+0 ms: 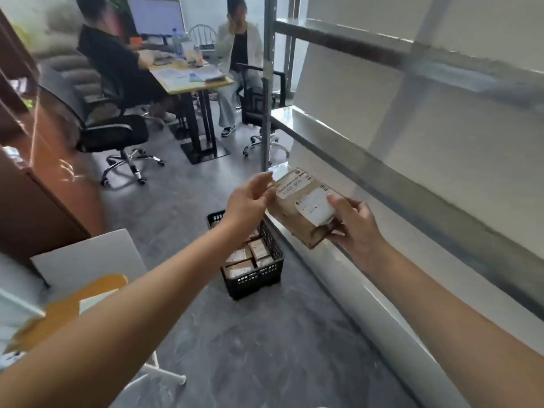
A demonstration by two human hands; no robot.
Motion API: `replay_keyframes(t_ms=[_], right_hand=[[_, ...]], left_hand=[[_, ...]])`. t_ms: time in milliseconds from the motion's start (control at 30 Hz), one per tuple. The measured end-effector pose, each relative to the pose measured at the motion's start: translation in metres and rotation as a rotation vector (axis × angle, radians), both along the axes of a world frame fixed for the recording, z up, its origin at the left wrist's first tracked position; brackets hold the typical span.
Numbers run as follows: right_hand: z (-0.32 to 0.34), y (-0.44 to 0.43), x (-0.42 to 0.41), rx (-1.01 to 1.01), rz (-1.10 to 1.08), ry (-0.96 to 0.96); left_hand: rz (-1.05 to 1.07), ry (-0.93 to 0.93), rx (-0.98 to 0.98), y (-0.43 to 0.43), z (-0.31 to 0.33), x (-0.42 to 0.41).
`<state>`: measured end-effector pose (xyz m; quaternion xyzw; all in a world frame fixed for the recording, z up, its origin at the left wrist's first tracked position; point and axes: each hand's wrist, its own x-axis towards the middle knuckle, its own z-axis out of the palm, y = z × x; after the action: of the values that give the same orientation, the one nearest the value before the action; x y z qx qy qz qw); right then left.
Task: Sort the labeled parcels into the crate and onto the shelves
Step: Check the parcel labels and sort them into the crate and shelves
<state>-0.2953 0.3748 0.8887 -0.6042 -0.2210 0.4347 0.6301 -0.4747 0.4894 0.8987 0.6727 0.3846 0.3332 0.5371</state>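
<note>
We hold a brown parcel (303, 206) in the air above the lowest shelf (338, 269), our right hand (354, 223) in a closed grip on its near end. Our left hand (250, 198) is open, fingertips at its far edge. Below, the black crate (253, 278) on the floor holds more parcels.

Labeled parcel (303, 206) — tilted (held aloft).

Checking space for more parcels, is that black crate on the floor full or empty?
Partly full: the black crate holds several labeled parcels, their tops below its rim.
</note>
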Motion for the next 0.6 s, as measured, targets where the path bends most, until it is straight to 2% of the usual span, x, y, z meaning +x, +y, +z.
replay_keyframes(t_ms=[100,200,333,467,600], right_hand=[[-0.013,0.050,-0.035,0.047,-0.026,0.137],[-0.021,0.092,-0.054,0.083,-0.011,0.201],[-0.035,0.149,-0.054,0.060,0.211,0.200],[-0.052,0.213,-0.030,0.049,0.296,0.154],[-0.074,0.267,0.006,0.029,0.352,0.043]], left_hand=[[0.199,0.066,0.036,0.028,-0.010,-0.035],[0.183,0.021,-0.042,0.044,-0.020,-0.049],[0.265,-0.059,-0.104,0.079,-0.032,-0.044],[0.281,-0.097,-0.187,0.119,-0.045,-0.019],[0.314,-0.057,-0.244,0.169,-0.065,0.013]])
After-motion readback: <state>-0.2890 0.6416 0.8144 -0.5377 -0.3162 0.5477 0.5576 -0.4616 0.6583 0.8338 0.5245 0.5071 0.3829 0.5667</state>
